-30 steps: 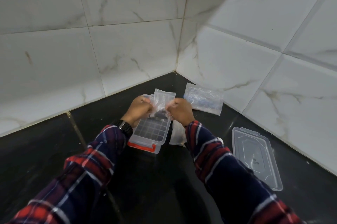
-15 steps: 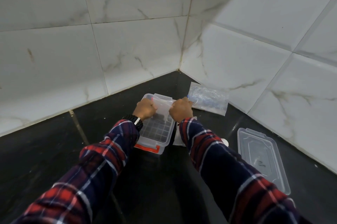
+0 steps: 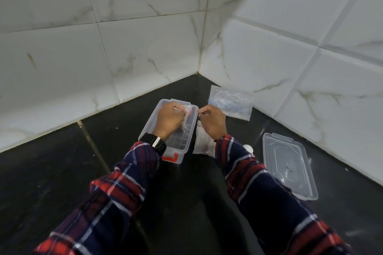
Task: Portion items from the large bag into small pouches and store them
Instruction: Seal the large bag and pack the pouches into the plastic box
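Here, in the corner where the two marble-tiled walls meet, a clear plastic box [image 3: 154, 130] with a red latch sits on the black bench [image 3: 51, 171], its lid off. Everything else lies around that box. The left hand [image 3: 169, 119] is down inside it, over the far end, fingers curled round a small clear pouch [image 3: 185, 114] that shows just past the knuckles against the box's far wall. A dark watch [image 3: 155, 142] sits on that wrist, above the near end of the box.

The right hand [image 3: 212, 121] hovers just beside the box's right wall, fingers bent inward with the tips drawn together; something thin and pale seems pinched at the fingertips, but I cannot tell what it is, or whether it is held at all. Under that hand and wrist, touching the bench just right of the box, lies a crumpled clear bag [image 3: 202, 142] with a little dark matter at its bottom.

Beyond the box and to its right, close to the wall, rests the large clear bag [image 3: 231, 102], flat, with a blue strip at its left edge. Well to the right of the box, nearer the person, the clear lid [image 3: 289, 165] lies flat on the bench. Between lid and box, a small white round thing [image 3: 248, 148] peeks out beside the right plaid sleeve [image 3: 259, 188].
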Demonstrator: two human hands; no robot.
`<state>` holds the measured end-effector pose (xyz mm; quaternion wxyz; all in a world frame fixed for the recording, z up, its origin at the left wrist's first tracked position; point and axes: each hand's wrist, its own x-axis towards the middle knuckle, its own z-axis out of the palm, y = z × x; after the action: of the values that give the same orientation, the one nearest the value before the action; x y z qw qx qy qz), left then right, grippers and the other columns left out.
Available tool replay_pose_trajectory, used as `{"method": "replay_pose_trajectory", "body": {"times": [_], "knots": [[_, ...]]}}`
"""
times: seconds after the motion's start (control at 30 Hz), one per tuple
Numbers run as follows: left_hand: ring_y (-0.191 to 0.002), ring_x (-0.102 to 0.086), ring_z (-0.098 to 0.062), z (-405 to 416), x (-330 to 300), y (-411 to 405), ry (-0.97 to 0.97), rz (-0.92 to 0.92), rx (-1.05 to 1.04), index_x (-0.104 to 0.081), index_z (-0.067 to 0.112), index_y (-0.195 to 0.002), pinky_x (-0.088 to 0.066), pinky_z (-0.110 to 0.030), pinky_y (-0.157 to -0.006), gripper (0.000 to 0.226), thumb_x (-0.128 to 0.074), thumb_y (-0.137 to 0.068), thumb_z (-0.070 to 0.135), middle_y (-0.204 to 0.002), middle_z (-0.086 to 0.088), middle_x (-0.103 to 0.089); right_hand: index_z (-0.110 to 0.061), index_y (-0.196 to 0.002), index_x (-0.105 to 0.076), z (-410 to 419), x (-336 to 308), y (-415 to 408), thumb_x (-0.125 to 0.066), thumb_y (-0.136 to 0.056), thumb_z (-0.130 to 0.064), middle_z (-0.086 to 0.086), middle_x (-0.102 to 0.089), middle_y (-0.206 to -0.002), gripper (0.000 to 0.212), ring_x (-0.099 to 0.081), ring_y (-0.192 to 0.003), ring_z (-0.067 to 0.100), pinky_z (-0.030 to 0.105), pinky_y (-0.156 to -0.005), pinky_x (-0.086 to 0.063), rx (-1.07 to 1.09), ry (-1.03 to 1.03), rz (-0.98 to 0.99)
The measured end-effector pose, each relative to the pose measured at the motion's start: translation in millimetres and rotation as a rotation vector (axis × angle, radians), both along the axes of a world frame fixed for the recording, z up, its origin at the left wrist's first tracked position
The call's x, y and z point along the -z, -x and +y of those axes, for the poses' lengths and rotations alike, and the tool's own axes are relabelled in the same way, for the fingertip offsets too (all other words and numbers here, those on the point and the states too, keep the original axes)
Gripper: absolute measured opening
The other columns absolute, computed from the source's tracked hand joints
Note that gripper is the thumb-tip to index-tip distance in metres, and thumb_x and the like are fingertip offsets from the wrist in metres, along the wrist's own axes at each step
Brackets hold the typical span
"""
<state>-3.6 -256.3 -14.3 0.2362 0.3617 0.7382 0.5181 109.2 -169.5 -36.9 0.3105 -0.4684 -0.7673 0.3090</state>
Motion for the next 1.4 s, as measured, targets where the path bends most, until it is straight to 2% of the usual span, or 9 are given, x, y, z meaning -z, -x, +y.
{"method": "replay_pose_trajectory", "body": {"times": [0.07, 0.17, 0.37, 0.57, 0.73, 0.87, 1.17, 1.27, 1.4], "knots": [[-0.073, -0.066, -0.023, -4.7, -7.0, -24.3, -0.097, -0.069, 0.03, -0.063, 0.009, -0.091, -0.057, -0.041, -0.076, 0.01, -0.054, -0.087, 0.005, -0.081, -0.008, -0.065, -0.011, -0.09, -0.071, -8.4, -3.4, -19.3, -0.056, -0.085, -0.003, -0.001, -0.069, -0.092, 0.018, -0.058, -0.082, 0.007, 0.004, -0.072, -0.038, 0.012, 0.089, 0.055], [-0.071, -0.066, -0.016, -8.9, -6.5, -53.2, -0.193, -0.118, 0.072, -0.063, 0.008, -0.094, -0.058, -0.031, -0.073, 0.009, -0.056, -0.089, 0.003, -0.08, -0.006, -0.065, -0.021, -0.08, -0.067, -14.6, -2.5, -45.0, -0.055, -0.084, -0.001, -0.007, -0.066, -0.08, 0.023, -0.064, -0.083, 0.014, 0.031, -0.088, -0.053, 0.058, 0.249, 0.161], [-0.093, -0.058, -0.015, -15.8, 34.9, -96.7, -0.019, 0.003, 0.098, -0.063, 0.012, -0.103, -0.044, -0.026, -0.082, 0.018, -0.053, -0.09, 0.008, -0.098, -0.002, -0.063, -0.025, -0.071, -0.064, -23.1, 21.3, -80.9, -0.061, -0.078, -0.002, 0.005, -0.07, -0.084, 0.024, -0.068, -0.088, 0.025, 0.043, -0.088, -0.055, 0.1, 0.383, 0.136], [-0.12, -0.048, -0.026, -25.1, 88.4, -109.9, 0.164, 0.17, 0.066, -0.048, 0.004, -0.128, -0.037, -0.031, -0.099, 0.036, -0.054, -0.093, 0.009, -0.126, -0.014, -0.053, -0.024, -0.061, -0.056, -30.6, 51.9, -89.4, -0.065, -0.077, 0.0, 0.017, -0.071, -0.092, 0.03, -0.066, -0.095, 0.032, 0.044, -0.09, -0.052, 0.147, 0.427, 0.052], [-0.121, -0.049, -0.032, -13.2, 95.8, -108.3, 0.237, 0.24, 0.008, -0.043, -0.001, -0.133, -0.04, -0.04, -0.104, 0.039, -0.046, -0.094, 0.006, -0.128, -0.021, -0.054, -0.011, -0.088, -0.064, -30.5, 66.4, -82.9, -0.067, -0.076, -0.003, 0.014, -0.07, -0.096, 0.015, -0.066, -0.096, 0.03, 0.042, -0.089, -0.053, 0.174, 0.44, 0.04], [-0.125, -0.046, -0.035, -3.5, 93.6, -106.4, 0.27, 0.226, -0.031, -0.036, -0.004, -0.138, -0.036, -0.04, -0.104, 0.045, -0.046, -0.095, 0.006, -0.133, -0.023, -0.05, -0.015, -0.068, -0.058, -35.6, 56.3, -75.2, -0.061, -0.078, -0.001, 0.015, -0.069, -0.088, 0.017, -0.067, -0.089, 0.031, 0.043, -0.084, -0.055, 0.162, 0.419, 0.018], [-0.093, -0.063, -0.029, -2.8, 104.2, -101.4, 0.161, -0.072, -0.051, -0.059, 0.004, -0.109, -0.052, -0.045, -0.085, 0.032, -0.069, -0.081, 0.016, -0.1, -0.014, -0.066, -0.006, -0.103, -0.062, -29.4, 60.5, -80.8, -0.066, -0.077, 0.001, 0.017, -0.068, -0.101, 0.028, -0.069, -0.085, 0.028, 0.034, -0.071, -0.058, 0.146, 0.588, 0.162], [-0.084, -0.065, -0.027, -12.8, 100.8, -98.8, 0.125, -0.053, 0.035, -0.065, 0.006, -0.093, -0.054, -0.044, -0.077, 0.02, -0.071, -0.079, 0.02, -0.09, -0.012, -0.067, -0.007, -0.098, -0.063, -27.1, 51.0, -91.5, -0.065, -0.073, 0.007, 0.021, -0.07, -0.097, 0.029, -0.07, -0.087, 0.031, 0.032, -0.067, -0.056, 0.018, 0.652, 0.214], [-0.09, -0.06, -0.015, -34.7, 87.6, -104.0, -0.011, -0.081, 0.077, -0.059, 0.014, -0.1, -0.05, -0.032, -0.081, 0.019, -0.068, -0.084, 0.013, -0.099, -0.002, -0.064, -0.004, -0.097, -0.061, -22.3, 34.7, -99.3, -0.058, -0.081, 0.012, 0.013, -0.067, -0.086, 0.023, -0.066, -0.082, 0.023, 0.026, -0.066, -0.055, -0.158, 0.704, 0.203]]}}
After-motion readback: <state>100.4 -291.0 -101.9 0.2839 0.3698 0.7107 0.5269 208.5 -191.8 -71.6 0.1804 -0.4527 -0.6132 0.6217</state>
